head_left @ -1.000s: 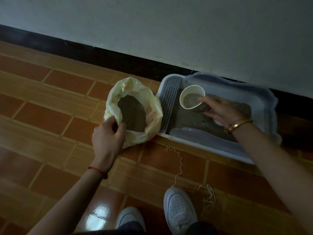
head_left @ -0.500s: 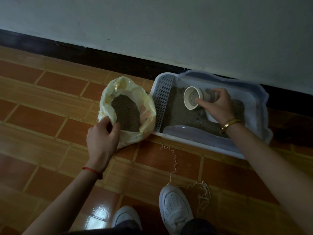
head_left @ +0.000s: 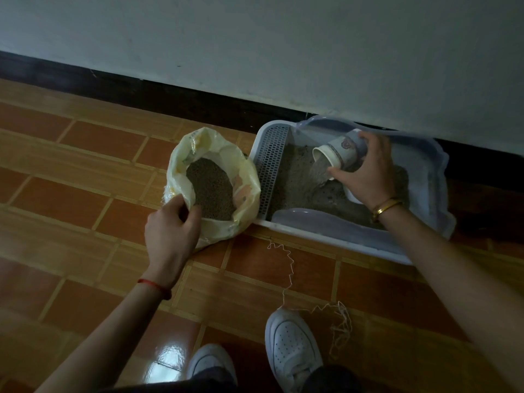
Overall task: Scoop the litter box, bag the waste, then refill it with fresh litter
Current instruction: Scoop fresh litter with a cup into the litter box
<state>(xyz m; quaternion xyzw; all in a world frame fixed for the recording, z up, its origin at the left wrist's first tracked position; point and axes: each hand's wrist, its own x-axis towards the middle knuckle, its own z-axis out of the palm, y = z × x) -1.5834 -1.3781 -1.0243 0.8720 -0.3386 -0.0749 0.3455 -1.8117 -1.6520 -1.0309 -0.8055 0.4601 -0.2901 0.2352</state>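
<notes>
I see my right hand [head_left: 365, 171] over the litter box [head_left: 425, 154], fingers wrapped around a paper cup [head_left: 338, 153] — thumb on the near side, the others curled over its base. The cup is tipped with its mouth down and to the left, and a stream of grey litter [head_left: 319, 173] runs from the rim onto the heap already lying in the box. A gold bangle [head_left: 387, 207] sits on that wrist.

The litter box stands on the tiled floor [head_left: 85, 171] against the dark skirting at the foot of the wall [head_left: 283, 46]. Its left end has a perforated grid panel [head_left: 269, 168], and a clear liner [head_left: 442, 211] drapes over the rim on the right side.

Just beside the box, touching its left end, is the yellow bag [head_left: 243, 191] of fresh litter, its mouth rolled open so the dark grains show inside. My left hand [head_left: 173, 225] holds the near edge of that bag — thumb and fingers pinching the plastic rim, with the fingertips hooked inside. A red string [head_left: 154, 286] circles that wrist.

Nearer to me, a loose length of pale twine [head_left: 289, 268] trails in a crinkled line across the tiles from the front of the box towards my white shoes [head_left: 292, 344], ending in a small tangle beside the right one.
</notes>
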